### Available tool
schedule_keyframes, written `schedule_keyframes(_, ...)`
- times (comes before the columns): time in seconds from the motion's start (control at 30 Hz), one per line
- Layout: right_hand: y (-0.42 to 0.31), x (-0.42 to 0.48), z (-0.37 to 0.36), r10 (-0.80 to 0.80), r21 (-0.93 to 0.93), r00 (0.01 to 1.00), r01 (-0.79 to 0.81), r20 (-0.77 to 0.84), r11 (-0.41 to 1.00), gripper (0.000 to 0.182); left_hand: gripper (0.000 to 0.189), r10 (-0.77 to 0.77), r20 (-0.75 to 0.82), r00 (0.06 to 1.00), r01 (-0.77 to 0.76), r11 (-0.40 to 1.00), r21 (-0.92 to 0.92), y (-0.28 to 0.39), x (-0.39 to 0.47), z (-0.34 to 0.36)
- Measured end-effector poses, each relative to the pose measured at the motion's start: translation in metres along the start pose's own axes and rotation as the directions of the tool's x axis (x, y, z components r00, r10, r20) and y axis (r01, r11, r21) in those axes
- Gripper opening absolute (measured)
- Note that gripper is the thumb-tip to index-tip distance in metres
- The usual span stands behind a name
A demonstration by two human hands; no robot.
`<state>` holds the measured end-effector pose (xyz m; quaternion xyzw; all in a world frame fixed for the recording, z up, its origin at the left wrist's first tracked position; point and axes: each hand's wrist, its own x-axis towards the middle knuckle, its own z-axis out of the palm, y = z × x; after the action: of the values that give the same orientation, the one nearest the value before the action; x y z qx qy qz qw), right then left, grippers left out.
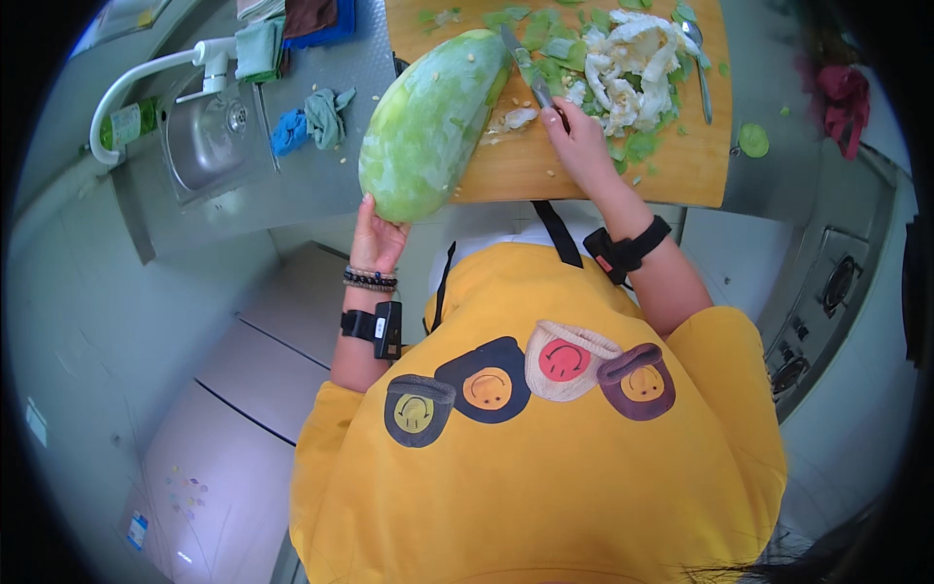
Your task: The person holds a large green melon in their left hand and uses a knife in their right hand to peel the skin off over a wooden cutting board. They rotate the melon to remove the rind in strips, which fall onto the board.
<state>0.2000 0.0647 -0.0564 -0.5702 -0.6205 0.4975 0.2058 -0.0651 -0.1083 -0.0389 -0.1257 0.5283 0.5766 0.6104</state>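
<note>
A long piece of pale green winter melon (432,128) lies across the left edge of a wooden cutting board (522,179), with a few seeds stuck on its surface. My left hand (376,237) supports its near end, thumb at the side and fingers partly hidden beneath. In my right hand (580,139) is a knife (536,80) with a dark handle; its blade points away, just right of the melon's far end. Beyond that hand, whitish melon pulp (635,66) sits heaped on green peelings (554,47). Seeds and a scrap of pulp (519,117) lie between melon and knife.
A metal spoon (698,69) rests at the board's right. On the steel counter are a green round slice (754,140), a blue cloth (290,132) and a grey-green cloth (328,115). A sink (211,139) with white faucet (146,73) stands left; a gas stove (839,285) is at right.
</note>
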Motion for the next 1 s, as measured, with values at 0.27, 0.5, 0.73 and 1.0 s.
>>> schedule_keyframes(0.27,-0.005,-0.019,0.009,0.047,0.035,0.985,-0.053,0.163,0.998,0.031,0.035,0.018,-0.146,0.989,0.034,0.938,0.345,0.015,-0.002,-0.005)
schedule_keyframes(0.5,-0.038,-0.028,0.017,-0.126,-0.027,0.982,0.131,0.142,0.991,0.032,0.038,-0.037,-0.234,0.971,0.191,0.706,0.682,0.035,-0.001,0.003)
schedule_keyframes(0.73,-0.066,-0.032,0.020,-0.070,-0.214,0.972,0.119,0.225,0.970,0.031,0.060,0.199,0.153,0.968,-0.242,0.571,0.784,0.028,0.013,0.005)
schedule_keyframes(1.0,-0.081,-0.035,0.022,-0.088,-0.312,0.949,0.186,0.303,0.932,0.027,0.095,0.493,0.298,0.817,-0.388,0.089,0.917,0.029,0.024,0.043)
